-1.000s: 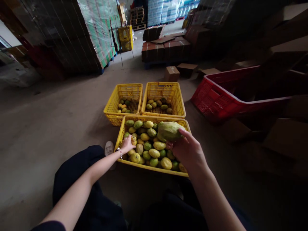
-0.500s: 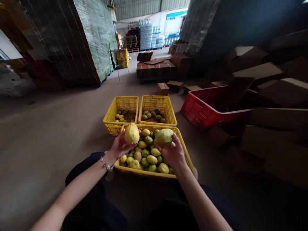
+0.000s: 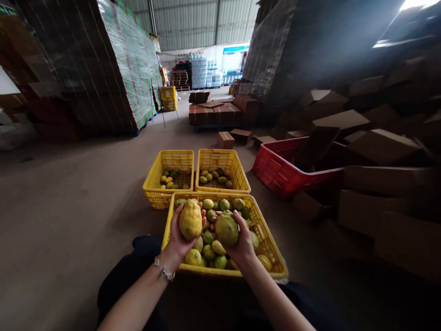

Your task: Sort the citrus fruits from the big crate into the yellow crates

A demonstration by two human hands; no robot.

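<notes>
My left hand [image 3: 178, 243] is wrapped round a bumpy yellow citrus fruit [image 3: 190, 220], shaped like a large lemon. In my right hand [image 3: 244, 246] I grip a rounder green citrus fruit [image 3: 227, 228]. The two fruits are side by side, a little apart, above a large yellow crate [image 3: 269, 232]. Loose green and yellow fruits [image 3: 218, 247] fill that crate, partly hidden behind my hands. A bracelet [image 3: 165, 271] circles my left wrist.
Beyond the large crate stand two smaller yellow crates [image 3: 150, 188], each with several fruits. A red crate [image 3: 275, 172] and piled cardboard boxes [image 3: 372, 204] lie to the right. Flat cardboard stacks [image 3: 215, 115] and wrapped pallets [image 3: 129, 73] stand farther back.
Both hands have come closer together with their fruits. The fruit in my right hand has turned so a rounder side faces me. The view has tilted up slightly.
</notes>
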